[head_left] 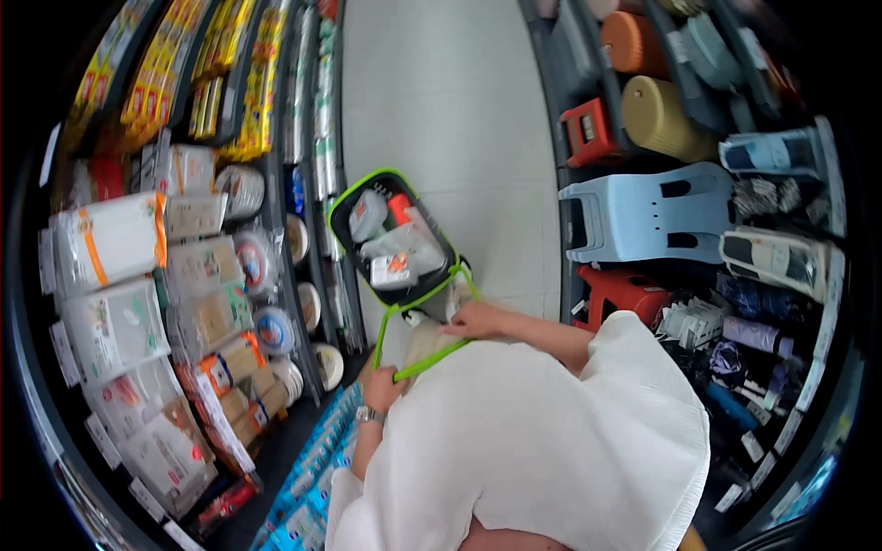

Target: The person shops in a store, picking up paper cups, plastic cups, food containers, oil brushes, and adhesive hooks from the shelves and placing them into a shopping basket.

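A black shopping basket (404,292) with a bright green rim is in front of my legs, low over the aisle floor. Its green handle (432,359) is raised toward me. My left hand (381,387), with a watch at the wrist, is closed around the handle's left end. My right hand (474,322) is closed at the handle's right side, its fingertips partly hidden. Inside the basket lie a clear plastic tub (368,215), a red item (399,208), a clear plastic bag (404,244) and a white packet with an orange print (392,271).
Shelves line both sides of the grey tiled aisle (446,101). On the left are packaged disposable tableware (115,243) and yellow boxes (165,73). A pale blue plastic stool (657,213), a red stool (625,292) and folded umbrellas (758,337) fill the right side. Blue-wrapped packs (317,477) stand low at left.
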`<state>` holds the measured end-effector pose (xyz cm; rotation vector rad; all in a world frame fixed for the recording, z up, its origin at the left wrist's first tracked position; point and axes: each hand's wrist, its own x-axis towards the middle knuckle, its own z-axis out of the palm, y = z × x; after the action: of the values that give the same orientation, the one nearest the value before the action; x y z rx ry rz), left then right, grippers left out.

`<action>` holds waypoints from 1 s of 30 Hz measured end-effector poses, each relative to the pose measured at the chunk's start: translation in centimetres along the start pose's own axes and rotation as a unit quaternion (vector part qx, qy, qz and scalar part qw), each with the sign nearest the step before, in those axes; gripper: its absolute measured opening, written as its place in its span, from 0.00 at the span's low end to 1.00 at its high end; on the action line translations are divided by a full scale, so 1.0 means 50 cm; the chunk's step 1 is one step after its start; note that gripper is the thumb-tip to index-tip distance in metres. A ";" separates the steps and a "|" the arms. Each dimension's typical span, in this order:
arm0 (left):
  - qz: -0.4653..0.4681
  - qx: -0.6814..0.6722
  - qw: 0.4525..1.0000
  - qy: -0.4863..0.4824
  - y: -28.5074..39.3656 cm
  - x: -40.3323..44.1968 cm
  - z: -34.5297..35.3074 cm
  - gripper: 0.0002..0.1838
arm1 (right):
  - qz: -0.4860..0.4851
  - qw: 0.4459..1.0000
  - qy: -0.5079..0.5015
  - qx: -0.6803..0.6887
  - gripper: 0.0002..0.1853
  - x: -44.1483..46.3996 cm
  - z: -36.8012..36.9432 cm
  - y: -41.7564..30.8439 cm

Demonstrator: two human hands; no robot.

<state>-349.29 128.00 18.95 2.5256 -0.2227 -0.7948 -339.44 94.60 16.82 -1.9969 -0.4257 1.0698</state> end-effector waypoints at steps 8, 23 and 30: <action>-0.024 0.049 0.997 0.058 -0.006 0.043 0.008 0.15 | -0.071 0.972 0.071 -0.213 0.25 0.020 0.096 0.009; -0.088 0.135 0.986 0.036 -0.163 -0.063 0.107 0.19 | -0.037 0.937 0.199 -0.285 0.08 -0.020 0.325 -0.039; 0.038 0.189 0.978 -0.075 -0.271 -0.151 0.196 0.23 | 0.005 0.944 0.184 -0.276 0.09 -0.046 0.538 -0.009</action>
<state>-360.93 138.12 9.04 2.7861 -0.5651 -0.9929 -362.51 106.92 10.03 -2.6300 -0.5535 0.5905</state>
